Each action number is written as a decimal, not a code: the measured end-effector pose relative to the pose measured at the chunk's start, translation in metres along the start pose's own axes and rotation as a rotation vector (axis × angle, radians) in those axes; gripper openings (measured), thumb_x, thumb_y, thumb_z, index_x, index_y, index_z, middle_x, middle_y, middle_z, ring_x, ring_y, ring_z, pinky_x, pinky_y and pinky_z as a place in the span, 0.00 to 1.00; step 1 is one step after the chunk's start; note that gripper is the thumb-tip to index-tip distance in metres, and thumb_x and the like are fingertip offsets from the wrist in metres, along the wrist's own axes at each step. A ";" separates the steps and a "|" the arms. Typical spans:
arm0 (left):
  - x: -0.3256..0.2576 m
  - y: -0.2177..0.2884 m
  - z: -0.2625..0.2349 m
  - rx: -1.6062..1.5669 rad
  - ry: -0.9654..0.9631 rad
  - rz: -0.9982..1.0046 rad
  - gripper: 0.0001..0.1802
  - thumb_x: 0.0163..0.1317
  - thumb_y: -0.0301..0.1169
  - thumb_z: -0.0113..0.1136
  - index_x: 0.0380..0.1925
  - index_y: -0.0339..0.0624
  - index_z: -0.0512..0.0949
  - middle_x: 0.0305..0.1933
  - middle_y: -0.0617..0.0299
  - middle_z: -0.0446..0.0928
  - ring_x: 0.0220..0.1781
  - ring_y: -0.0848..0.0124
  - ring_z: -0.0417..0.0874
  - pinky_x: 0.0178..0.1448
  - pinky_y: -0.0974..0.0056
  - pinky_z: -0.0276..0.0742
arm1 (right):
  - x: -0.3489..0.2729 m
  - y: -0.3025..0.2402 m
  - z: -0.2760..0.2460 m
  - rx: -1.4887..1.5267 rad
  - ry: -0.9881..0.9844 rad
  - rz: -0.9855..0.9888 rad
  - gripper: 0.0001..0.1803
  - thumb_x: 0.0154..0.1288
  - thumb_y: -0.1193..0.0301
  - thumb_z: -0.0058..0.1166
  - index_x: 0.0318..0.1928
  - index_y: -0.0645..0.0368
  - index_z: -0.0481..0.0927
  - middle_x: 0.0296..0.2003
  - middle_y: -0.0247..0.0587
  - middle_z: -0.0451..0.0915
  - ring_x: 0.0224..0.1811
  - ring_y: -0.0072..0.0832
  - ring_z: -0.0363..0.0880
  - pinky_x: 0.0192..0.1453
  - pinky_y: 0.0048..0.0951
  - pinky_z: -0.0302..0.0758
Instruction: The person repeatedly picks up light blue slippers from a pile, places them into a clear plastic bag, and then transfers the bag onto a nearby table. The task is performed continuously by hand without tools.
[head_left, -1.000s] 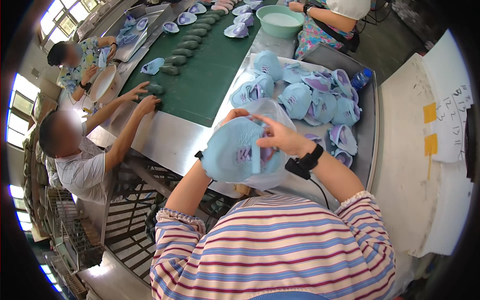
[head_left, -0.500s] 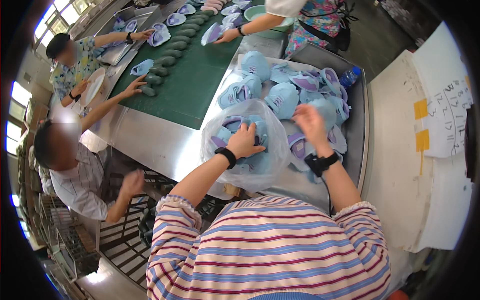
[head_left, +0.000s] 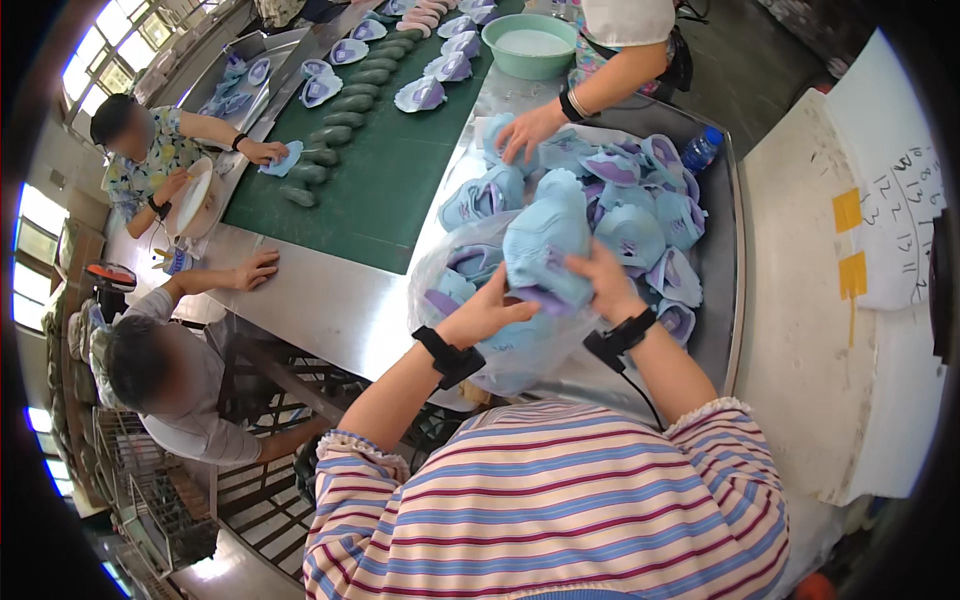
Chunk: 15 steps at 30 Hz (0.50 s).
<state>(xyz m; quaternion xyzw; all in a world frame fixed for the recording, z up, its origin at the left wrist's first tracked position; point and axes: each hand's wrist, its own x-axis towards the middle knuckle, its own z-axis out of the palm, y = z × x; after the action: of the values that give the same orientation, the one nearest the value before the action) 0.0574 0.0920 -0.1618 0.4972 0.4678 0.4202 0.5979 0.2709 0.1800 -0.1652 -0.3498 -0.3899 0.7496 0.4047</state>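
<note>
the left hand (head_left: 487, 312) and the right hand (head_left: 600, 283) both close on one light blue cap (head_left: 545, 250), fingers curled around its lower edge from either side. the cap sits at the mouth of a clear plastic bag (head_left: 500, 350) that bulges over the near edge of the metal table (head_left: 330, 300), just at 12 o'clock from the person's striped sleeves. more caps lie inside the bag, but the crumpled film blurs them and their count cannot be told. the left palm is turned away, so its fingertips are hidden behind the cap. at 1 o'clock a pile of blue caps (head_left: 640, 215) fills the tray. at 12 o'clock a co-worker's hand (head_left: 528, 130) rests on the pile, the body cut off by the top rim. a blue bottle (head_left: 702, 150) is half hidden behind the pile.
</note>
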 end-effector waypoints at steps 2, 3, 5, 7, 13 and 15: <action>0.006 -0.003 -0.011 0.236 0.003 0.045 0.34 0.56 0.36 0.62 0.60 0.34 0.63 0.52 0.49 0.75 0.54 0.58 0.76 0.55 0.60 0.72 | 0.011 -0.032 -0.042 -0.041 0.134 -0.048 0.35 0.54 0.68 0.65 0.60 0.65 0.65 0.51 0.45 0.74 0.47 0.33 0.77 0.53 0.33 0.73; 0.012 0.010 -0.033 0.428 0.032 0.040 0.32 0.55 0.36 0.62 0.59 0.35 0.66 0.54 0.48 0.74 0.55 0.57 0.76 0.57 0.59 0.72 | 0.014 -0.046 -0.077 -0.145 0.227 -0.122 0.34 0.54 0.68 0.65 0.59 0.65 0.65 0.50 0.46 0.75 0.46 0.34 0.77 0.52 0.34 0.74; 0.004 0.027 -0.072 0.720 0.077 0.001 0.27 0.57 0.37 0.61 0.55 0.38 0.71 0.56 0.46 0.73 0.57 0.55 0.75 0.60 0.59 0.70 | 0.006 -0.076 -0.125 -1.133 0.589 -0.339 0.32 0.54 0.70 0.63 0.58 0.63 0.67 0.48 0.46 0.75 0.45 0.36 0.78 0.49 0.34 0.75; -0.008 0.028 -0.099 0.828 -0.008 -0.098 0.27 0.56 0.37 0.61 0.55 0.40 0.72 0.58 0.46 0.72 0.59 0.55 0.73 0.63 0.59 0.67 | -0.006 -0.094 -0.123 -1.423 0.686 -0.647 0.30 0.54 0.71 0.62 0.57 0.61 0.68 0.45 0.47 0.76 0.43 0.36 0.78 0.46 0.32 0.76; -0.031 0.003 -0.097 1.302 -0.169 -0.192 0.52 0.37 0.41 0.73 0.65 0.47 0.58 0.70 0.49 0.55 0.72 0.48 0.52 0.68 0.45 0.56 | -0.001 -0.054 -0.008 -1.033 -0.040 -0.355 0.20 0.56 0.70 0.59 0.50 0.60 0.75 0.36 0.42 0.79 0.36 0.30 0.79 0.39 0.28 0.75; -0.040 0.006 -0.092 1.461 -0.157 -0.161 0.54 0.35 0.41 0.75 0.65 0.47 0.58 0.69 0.48 0.56 0.72 0.49 0.52 0.68 0.44 0.56 | 0.007 -0.014 0.035 -1.261 -0.498 -0.169 0.28 0.54 0.59 0.61 0.53 0.58 0.73 0.39 0.50 0.80 0.40 0.39 0.80 0.45 0.35 0.75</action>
<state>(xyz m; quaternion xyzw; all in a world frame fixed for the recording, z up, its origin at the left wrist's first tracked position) -0.0415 0.0726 -0.1562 0.7611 0.6193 -0.0802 0.1753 0.2436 0.1805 -0.1386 -0.3041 -0.8596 0.4031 0.0788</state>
